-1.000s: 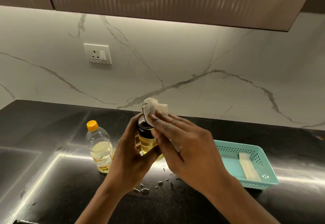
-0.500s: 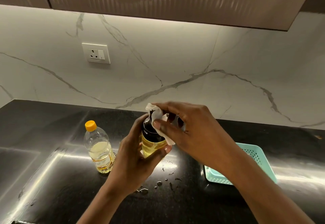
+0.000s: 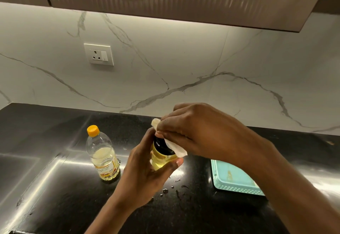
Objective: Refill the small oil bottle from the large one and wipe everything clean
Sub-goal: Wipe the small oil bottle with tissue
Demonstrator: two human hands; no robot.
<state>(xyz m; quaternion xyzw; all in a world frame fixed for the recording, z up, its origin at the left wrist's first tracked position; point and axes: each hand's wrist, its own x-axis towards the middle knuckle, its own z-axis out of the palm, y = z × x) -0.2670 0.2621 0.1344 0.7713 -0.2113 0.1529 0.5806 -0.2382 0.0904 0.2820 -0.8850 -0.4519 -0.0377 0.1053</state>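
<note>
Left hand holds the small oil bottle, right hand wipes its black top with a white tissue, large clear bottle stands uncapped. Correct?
Not quite: the head view shows the large clear plastic bottle with its orange cap on. The left hand does hold the small black-topped oil bottle, and the right hand wipes its top with the white tissue.

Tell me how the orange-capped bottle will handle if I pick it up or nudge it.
The large bottle looks about half full, so it is probably fairly light for its size. Tall and narrow on the glossy countertop, it may tip if pushed high. Its thin clear plastic likely flexes under a squeeze.
</note>
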